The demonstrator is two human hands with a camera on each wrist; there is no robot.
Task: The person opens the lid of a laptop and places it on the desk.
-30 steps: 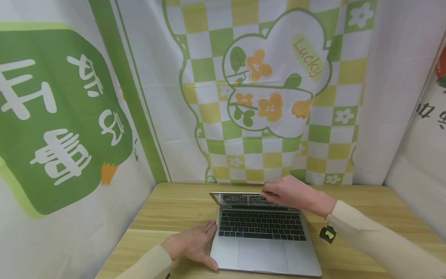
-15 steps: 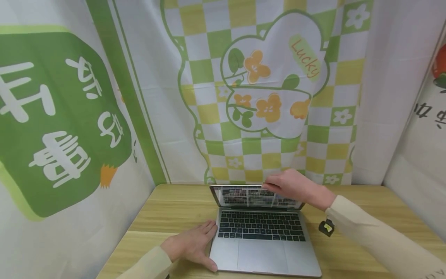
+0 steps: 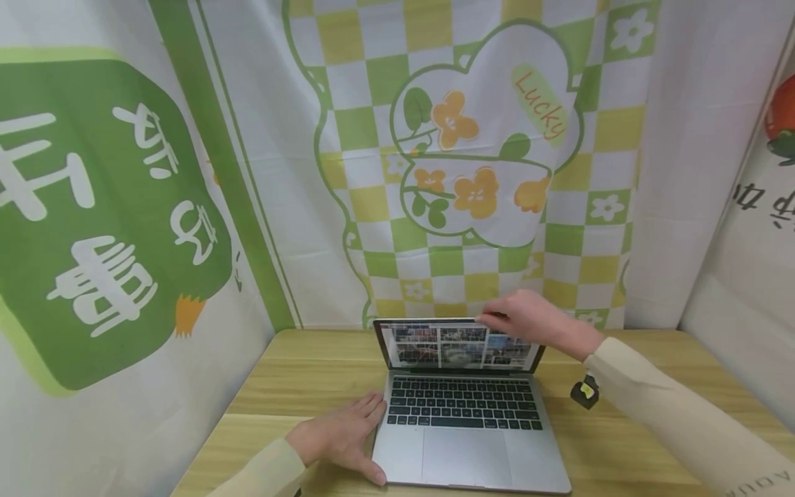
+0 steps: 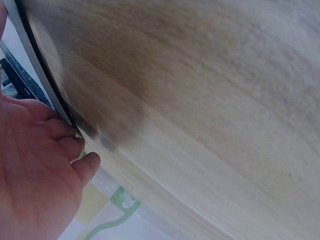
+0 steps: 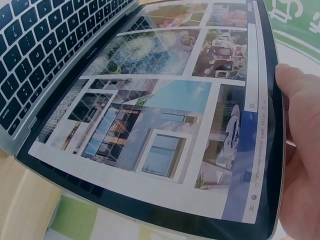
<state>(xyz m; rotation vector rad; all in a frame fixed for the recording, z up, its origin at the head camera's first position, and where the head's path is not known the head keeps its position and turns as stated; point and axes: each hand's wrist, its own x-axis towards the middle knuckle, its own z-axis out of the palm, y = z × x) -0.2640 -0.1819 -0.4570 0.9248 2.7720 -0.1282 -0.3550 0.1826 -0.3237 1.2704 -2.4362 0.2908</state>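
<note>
A silver laptop [image 3: 468, 452] with black keys stands raised on the wooden table, its lit screen [image 3: 459, 347] showing a grid of pictures. Thumb and fingers of my right hand [image 3: 533, 319] pinch the top edge of the lid, right of its middle. In the right wrist view the thumb [image 5: 292, 77] lies at the lid's rim and the other fingers are behind it. My left hand [image 3: 344, 431] rests at the laptop's left side, thumb near the front corner and fingers extended along the edge. The left wrist view has its fingertips [image 4: 87, 165] at the laptop's side.
The wooden table [image 3: 310, 362] extends to both sides of the laptop. Behind it hangs a green and yellow checked curtain [image 3: 366, 203], with a printed cloth [image 3: 93, 207] to the left and another white cloth to the right.
My right hand has tilted the laptop lid further up and back, so more of the screen shows. The left hand has stayed at the laptop's left edge.
</note>
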